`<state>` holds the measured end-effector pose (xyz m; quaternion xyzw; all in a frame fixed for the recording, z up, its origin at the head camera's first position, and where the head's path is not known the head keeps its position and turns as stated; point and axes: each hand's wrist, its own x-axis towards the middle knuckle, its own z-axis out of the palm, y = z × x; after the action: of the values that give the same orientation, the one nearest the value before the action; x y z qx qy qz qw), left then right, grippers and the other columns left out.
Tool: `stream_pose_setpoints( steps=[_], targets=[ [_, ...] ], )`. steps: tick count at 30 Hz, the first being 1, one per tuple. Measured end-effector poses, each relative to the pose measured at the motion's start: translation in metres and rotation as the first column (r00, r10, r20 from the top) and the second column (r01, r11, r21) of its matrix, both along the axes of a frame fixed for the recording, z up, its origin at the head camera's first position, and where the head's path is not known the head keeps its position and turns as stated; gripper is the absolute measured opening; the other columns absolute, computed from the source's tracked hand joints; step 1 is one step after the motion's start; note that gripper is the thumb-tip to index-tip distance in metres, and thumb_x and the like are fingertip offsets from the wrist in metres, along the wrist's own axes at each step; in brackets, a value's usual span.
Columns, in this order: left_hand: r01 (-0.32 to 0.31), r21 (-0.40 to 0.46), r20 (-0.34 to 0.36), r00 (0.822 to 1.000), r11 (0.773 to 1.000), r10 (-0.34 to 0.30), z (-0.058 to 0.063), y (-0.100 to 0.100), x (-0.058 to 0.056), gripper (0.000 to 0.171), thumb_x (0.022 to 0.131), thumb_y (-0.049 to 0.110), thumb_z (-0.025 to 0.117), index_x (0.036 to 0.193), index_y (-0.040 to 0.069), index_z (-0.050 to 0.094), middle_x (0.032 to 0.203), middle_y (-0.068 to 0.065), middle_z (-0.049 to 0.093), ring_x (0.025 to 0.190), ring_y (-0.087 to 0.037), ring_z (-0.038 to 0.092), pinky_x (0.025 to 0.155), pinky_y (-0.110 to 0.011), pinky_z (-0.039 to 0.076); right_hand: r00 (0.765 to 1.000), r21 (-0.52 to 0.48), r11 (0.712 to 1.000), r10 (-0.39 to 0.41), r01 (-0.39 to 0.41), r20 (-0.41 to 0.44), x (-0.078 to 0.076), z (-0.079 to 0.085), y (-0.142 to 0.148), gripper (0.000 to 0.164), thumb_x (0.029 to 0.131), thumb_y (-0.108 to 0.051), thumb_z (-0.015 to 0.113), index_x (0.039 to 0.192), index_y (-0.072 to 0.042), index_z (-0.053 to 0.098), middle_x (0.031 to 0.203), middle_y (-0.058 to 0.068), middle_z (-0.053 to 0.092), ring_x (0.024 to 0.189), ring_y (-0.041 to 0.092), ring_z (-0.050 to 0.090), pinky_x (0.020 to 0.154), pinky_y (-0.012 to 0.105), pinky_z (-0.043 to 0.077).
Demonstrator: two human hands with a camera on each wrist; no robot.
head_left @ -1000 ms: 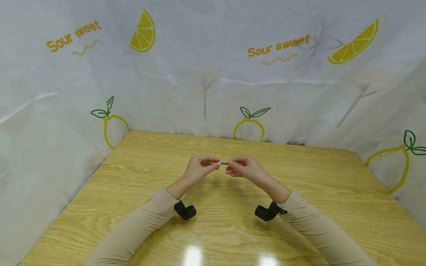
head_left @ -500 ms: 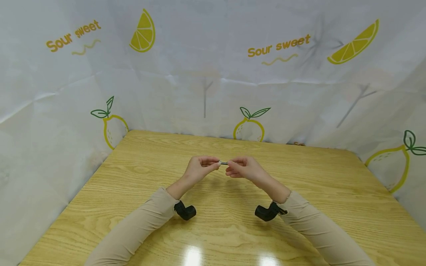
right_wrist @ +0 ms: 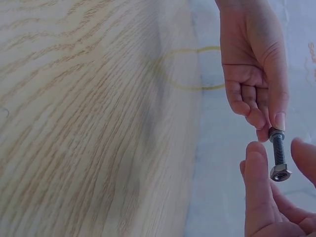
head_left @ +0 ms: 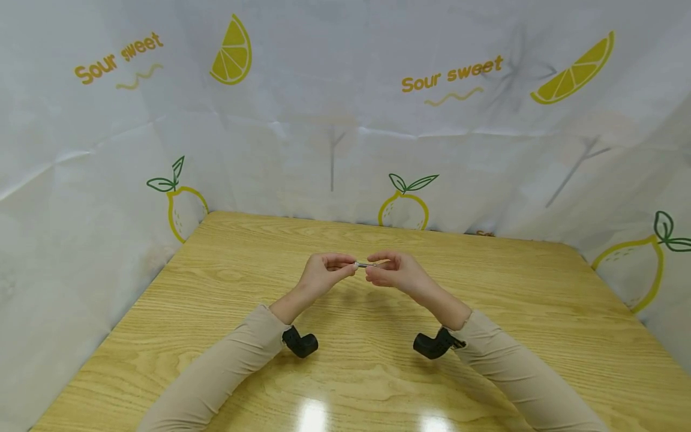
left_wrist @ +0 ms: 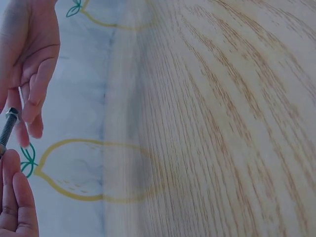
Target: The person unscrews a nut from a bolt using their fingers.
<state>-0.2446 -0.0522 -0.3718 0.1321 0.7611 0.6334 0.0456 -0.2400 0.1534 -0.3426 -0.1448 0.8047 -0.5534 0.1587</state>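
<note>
A small threaded metal bolt (right_wrist: 279, 152) is held level above the table between my two hands. My left hand (head_left: 323, 273) pinches one end of it between thumb and fingertips, where a metal collar shows. At the bolt's other end sits a hex nut (right_wrist: 280, 173), facing my right hand (head_left: 403, 275). The thumb and fingers of that hand are spread apart around the nut, with gaps on both sides in the right wrist view. In the left wrist view the bolt (left_wrist: 7, 129) is partly cut off by the frame edge.
Below both hands lies a light wood-grain table (head_left: 345, 372). A white cloth (head_left: 302, 162) printed with lemons hangs behind and along its sides. Black wrist mounts (head_left: 300, 342) are attached at both beige sleeves (head_left: 221, 372).
My right thumb and fingers have let go of the bolt's end and spread apart, showing more of it. My left hand has kept its pinch and stayed in place.
</note>
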Motion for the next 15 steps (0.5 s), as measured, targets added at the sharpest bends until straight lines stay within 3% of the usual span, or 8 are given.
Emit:
stream_pose_setpoints(
  steps=[5, 8, 11, 15],
  targets=[
    [-0.003, -0.013, 0.0, 1.0, 1.0, 0.003, -0.0004, 0.0002, -0.0005, 0.023, 0.088, 0.018, 0.066, 0.107, 0.006, 0.069, 0.103, -0.013, 0.071, 0.091, -0.022, 0.067, 0.086, -0.043, 0.053, 0.999, -0.002, 1.0, -0.016, 0.016, 0.032, -0.0012, 0.0, -0.0013, 0.042, 0.097, -0.023, 0.053, 0.122, 0.01, 0.051, 0.103, 0.018, 0.066, 0.087, 0.011, 0.068, 0.091, 0.041, 0.053],
    [-0.006, -0.016, 0.001, 1.0, 1.0, 0.006, 0.0001, -0.0001, -0.0002, 0.024, 0.088, 0.019, 0.066, 0.108, 0.006, 0.069, 0.104, -0.014, 0.07, 0.092, -0.023, 0.067, 0.086, -0.043, 0.053, 1.0, -0.014, 1.0, -0.014, 0.014, 0.002, -0.001, -0.0003, -0.0011, 0.035, 0.094, -0.015, 0.057, 0.119, 0.009, 0.053, 0.1, 0.013, 0.065, 0.093, 0.019, 0.067, 0.093, 0.043, 0.051],
    [-0.004, -0.011, 0.005, 1.0, 1.0, 0.004, 0.0005, -0.0002, 0.0001, 0.025, 0.088, 0.018, 0.066, 0.108, 0.005, 0.069, 0.105, -0.015, 0.069, 0.095, -0.028, 0.066, 0.087, -0.044, 0.053, 1.0, -0.002, 1.0, -0.006, 0.006, -0.027, -0.0002, -0.0002, -0.0003, 0.036, 0.091, -0.013, 0.061, 0.122, 0.004, 0.052, 0.108, 0.017, 0.063, 0.105, 0.033, 0.063, 0.095, 0.046, 0.049],
    [-0.005, -0.006, 0.002, 1.0, 1.0, 0.005, 0.0007, 0.0001, 0.0005, 0.025, 0.087, 0.018, 0.067, 0.108, 0.004, 0.069, 0.104, -0.016, 0.069, 0.094, -0.028, 0.066, 0.087, -0.044, 0.053, 1.0, 0.015, 1.0, -0.006, 0.006, -0.006, 0.0004, 0.0007, 0.0001, 0.043, 0.093, -0.02, 0.059, 0.128, 0.003, 0.049, 0.117, 0.024, 0.061, 0.107, 0.034, 0.062, 0.094, 0.043, 0.051]
  ],
)
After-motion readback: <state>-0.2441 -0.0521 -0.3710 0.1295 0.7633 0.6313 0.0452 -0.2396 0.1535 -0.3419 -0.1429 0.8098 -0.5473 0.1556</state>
